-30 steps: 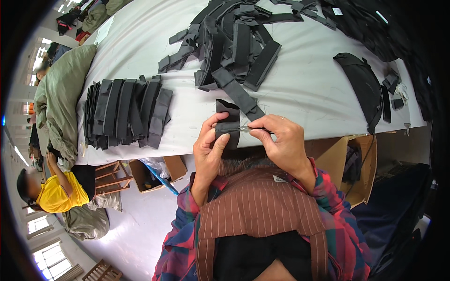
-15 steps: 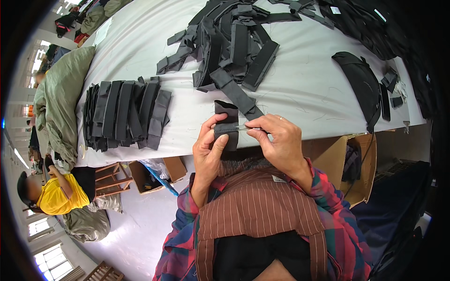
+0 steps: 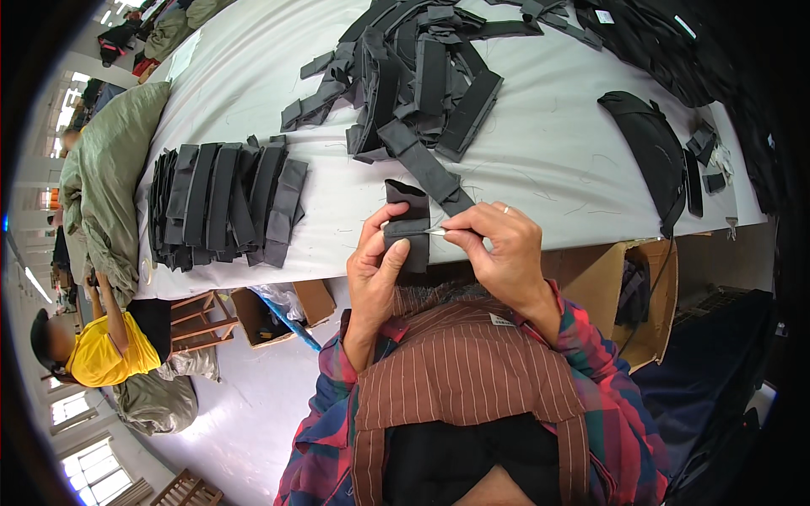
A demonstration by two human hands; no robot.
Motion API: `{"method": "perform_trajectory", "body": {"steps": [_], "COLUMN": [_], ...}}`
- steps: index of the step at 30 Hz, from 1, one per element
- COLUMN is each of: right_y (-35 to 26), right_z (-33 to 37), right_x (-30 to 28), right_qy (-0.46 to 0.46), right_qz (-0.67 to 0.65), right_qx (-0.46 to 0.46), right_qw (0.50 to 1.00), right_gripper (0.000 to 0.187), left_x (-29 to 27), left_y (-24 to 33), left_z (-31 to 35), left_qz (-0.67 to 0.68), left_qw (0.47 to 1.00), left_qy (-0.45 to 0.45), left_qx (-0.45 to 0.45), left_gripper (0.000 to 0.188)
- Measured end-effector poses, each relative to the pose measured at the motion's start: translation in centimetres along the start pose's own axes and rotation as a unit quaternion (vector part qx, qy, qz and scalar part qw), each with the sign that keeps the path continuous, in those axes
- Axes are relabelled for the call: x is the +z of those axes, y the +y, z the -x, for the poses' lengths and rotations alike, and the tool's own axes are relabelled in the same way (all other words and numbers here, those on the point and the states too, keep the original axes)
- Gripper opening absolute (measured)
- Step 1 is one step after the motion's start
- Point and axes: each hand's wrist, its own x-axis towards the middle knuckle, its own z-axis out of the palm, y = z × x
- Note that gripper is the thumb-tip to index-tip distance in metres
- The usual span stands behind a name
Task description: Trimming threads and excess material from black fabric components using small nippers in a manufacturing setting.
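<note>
My left hand [image 3: 377, 261] grips a short dark grey fabric strip [image 3: 411, 221] between thumb and fingers, just past the table's near edge. A raised seam or fold crosses the strip under my thumb and index finger. At the strip's right edge, my right hand [image 3: 504, 244] pinches a slim pale object [image 3: 436, 232]. Only a short bit of it shows, so its kind is unclear. Just beyond my hands, a longer dark strip [image 3: 422, 165] trails from a loose heap of dark fabric strips [image 3: 430, 76].
A neat row of dark strips [image 3: 224, 202] lies on the white-covered table [image 3: 337, 190] at left. At right are a curved black fabric piece [image 3: 645, 148] and a phone-like black object [image 3: 693, 183]. Cardboard boxes [image 3: 658, 312] stand below the table. A person in yellow [image 3: 114, 354] sits at far left.
The pale object in my right hand has drawn back rightward over the strip, so less of it shows. My left hand keeps its hold. The person in yellow has raised their arms.
</note>
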Motion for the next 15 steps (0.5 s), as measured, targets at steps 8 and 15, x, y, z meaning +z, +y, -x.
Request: {"method": "perform_trajectory", "body": {"steps": [8,15], "right_y": [-0.1,-0.3], "right_z": [-1.5,-1.6], "right_x": [0.9,-0.3], "right_qy": [-0.017,-0.020], "right_qz": [-0.127,-0.232], "right_qx": [0.010,0.045], "right_qw": [0.992,0.972], "right_gripper": [0.015,0.015], "left_x": [0.4,0.6], "left_y": [1.6,2.1], "left_z": [-0.1,-0.3], "left_qz": [-0.089,-0.112], "left_qw": [0.992,0.985], "left_qy": [-0.065,-0.047], "left_qx": [0.058,0.122], "left_gripper": [0.015,0.014]}}
